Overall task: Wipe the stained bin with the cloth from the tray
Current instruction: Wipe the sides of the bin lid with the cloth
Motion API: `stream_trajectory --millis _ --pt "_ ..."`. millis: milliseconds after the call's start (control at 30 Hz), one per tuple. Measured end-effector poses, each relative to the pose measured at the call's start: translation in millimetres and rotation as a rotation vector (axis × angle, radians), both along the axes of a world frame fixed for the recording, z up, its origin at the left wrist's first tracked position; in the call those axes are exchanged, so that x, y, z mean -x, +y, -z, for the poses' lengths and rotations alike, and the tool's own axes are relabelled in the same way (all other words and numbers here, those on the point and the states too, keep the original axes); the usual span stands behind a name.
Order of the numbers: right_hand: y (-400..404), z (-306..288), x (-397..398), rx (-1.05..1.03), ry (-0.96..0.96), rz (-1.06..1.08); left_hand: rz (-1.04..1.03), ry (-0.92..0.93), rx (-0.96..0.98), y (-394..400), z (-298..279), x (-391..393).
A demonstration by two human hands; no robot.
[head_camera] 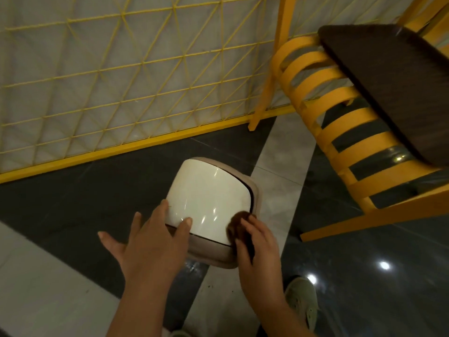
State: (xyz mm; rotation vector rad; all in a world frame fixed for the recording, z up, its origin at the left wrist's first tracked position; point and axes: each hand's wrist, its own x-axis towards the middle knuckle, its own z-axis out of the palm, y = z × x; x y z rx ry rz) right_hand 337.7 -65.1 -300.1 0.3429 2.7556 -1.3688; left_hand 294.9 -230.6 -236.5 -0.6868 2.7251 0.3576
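A bin [209,190] with a glossy white rounded lid and a beige rim stands on the floor in the middle of the head view. My left hand [150,242] rests on the lid's near left edge, fingers spread and straight. My right hand [257,249] holds a small dark brown cloth [239,221] and presses it against the bin's near right corner, where the lid meets the rim. Any stain is hidden or too faint to see in this dim light. No tray is in view.
A yellow wire-mesh fence [116,76] runs behind the bin. A yellow slatted chair [340,132] with a dark seat [393,76] stands to the right. The floor [73,205] is dark and pale tile. A shoe [302,300] shows at bottom right.
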Motion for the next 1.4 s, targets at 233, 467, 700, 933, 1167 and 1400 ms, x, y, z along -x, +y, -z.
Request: stream_trajectory --millis 233,467,700,933,1167,1400 --pt "-23.0 -17.1 7.4 -0.031 0.261 -0.254 0.055 -0.007 0.042 6.3 2.2 5.0" --pt "2.6 2.6 2.5 0.038 0.044 0.002 0.042 -0.025 0.038 6.4 -0.1 7.4" --pt "-11.2 8.7 -37.3 0.082 0.108 -0.01 0.057 -0.037 0.091 7.6 -8.0 3.4" --pt "-10.6 -8.4 29.8 0.014 0.0 -0.028 -0.134 -0.105 0.124 6.6 -10.6 -2.9" --pt "-37.2 -32.2 22.8 0.002 0.153 -0.328 0.041 -0.102 0.116 -0.9 -4.7 -0.1" --pt "-23.7 -9.8 75.5 0.027 -0.117 -0.02 0.044 -0.129 0.086 -6.7 -4.9 -1.0"
